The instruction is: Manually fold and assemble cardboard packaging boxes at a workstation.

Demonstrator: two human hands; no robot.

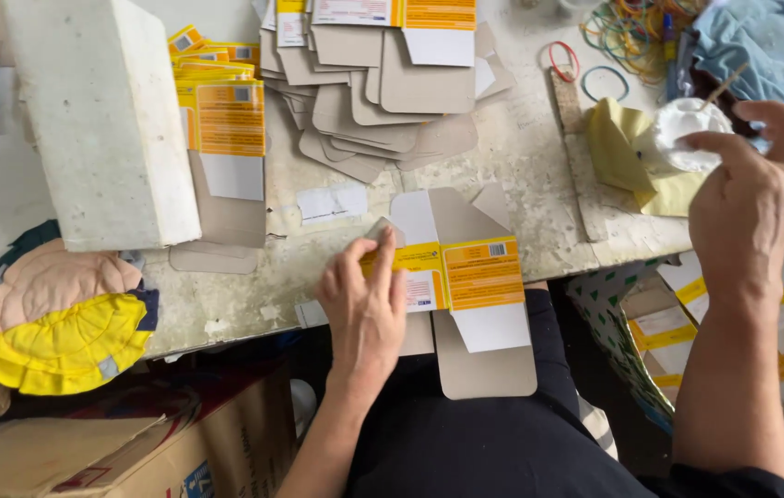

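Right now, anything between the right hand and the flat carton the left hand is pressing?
Nothing visible. The left hand presses the flat carton at the table's near edge. The right hand is at a small clear container; only bare tabletop lies between it and the carton.

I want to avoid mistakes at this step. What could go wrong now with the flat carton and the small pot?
1. The flat carton hangs well over the table edge, and only the left hand presses it; it might slip onto the lap.
2. The right hand reaches into the small white pot, which sits near the table edge on a yellow sheet; a push could tip it.
3. If the pot holds glue, drips may soil the stacked cartons.
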